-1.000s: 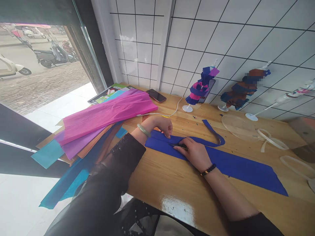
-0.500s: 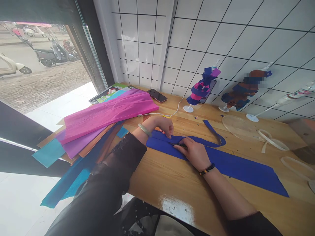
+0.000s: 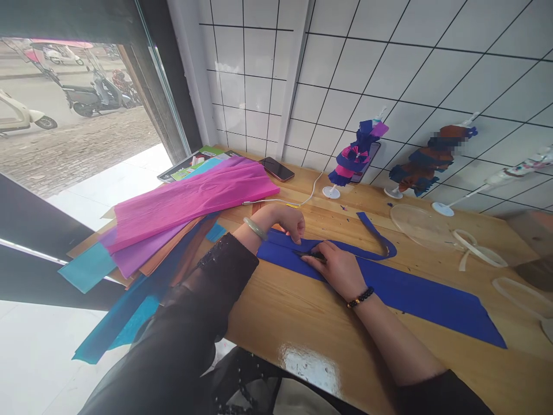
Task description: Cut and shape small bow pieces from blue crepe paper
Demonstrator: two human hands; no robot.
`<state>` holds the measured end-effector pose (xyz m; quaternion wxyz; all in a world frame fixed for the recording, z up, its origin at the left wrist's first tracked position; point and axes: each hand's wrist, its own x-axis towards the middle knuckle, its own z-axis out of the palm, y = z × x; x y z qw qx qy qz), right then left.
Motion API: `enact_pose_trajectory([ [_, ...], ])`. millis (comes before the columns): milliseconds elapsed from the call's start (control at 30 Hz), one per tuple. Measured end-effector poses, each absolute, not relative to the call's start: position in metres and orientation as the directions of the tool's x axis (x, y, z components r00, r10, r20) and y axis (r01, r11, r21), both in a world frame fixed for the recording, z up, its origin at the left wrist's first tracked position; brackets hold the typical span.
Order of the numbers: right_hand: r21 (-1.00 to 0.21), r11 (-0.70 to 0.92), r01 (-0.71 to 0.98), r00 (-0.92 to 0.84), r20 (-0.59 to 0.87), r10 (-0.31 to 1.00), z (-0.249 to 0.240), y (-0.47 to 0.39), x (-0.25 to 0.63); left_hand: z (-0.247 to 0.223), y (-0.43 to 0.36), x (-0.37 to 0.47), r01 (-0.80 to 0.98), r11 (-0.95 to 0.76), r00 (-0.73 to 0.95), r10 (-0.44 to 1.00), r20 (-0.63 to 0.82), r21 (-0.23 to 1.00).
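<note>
A long sheet of dark blue crepe paper [image 3: 432, 300] lies across the wooden table in front of me. My right hand [image 3: 341, 271] is closed around a pair of dark scissors [image 3: 307, 253], whose blades point left into the paper. Along the sheet's far side, a narrow blue paper strip [image 3: 367, 222] runs off to the right and curls at its free end. Just beyond the blades, my left hand [image 3: 290, 220] has its fingers pinched on that strip. The scissor handles are mostly hidden under my right fingers.
Pink crepe paper [image 3: 194, 202] tops a stack of coloured sheets at left. A phone [image 3: 277, 169] and a white cable [image 3: 309, 199] lie behind my hands. Paper-decorated stands [image 3: 331, 192] line the tiled wall. A clear disc [image 3: 417, 225] and white ribbon [image 3: 475, 248] are at right.
My right hand and the scissors have shifted slightly to the left along the blue paper. My left hand stays at nearly the same place.
</note>
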<state>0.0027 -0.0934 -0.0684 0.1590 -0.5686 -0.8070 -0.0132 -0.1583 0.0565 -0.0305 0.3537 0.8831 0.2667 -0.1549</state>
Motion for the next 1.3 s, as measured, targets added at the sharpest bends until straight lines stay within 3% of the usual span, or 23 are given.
enact_pose_trajectory([
  [1300, -0.188, 0.366, 0.912, -0.313, 0.259, 0.914, -0.0664, -0.0922, -0.0049, -0.0285, 0.0544, -0.1583, 0.580, -0.602, 0.811, 0.361, -0.460, 0.549],
])
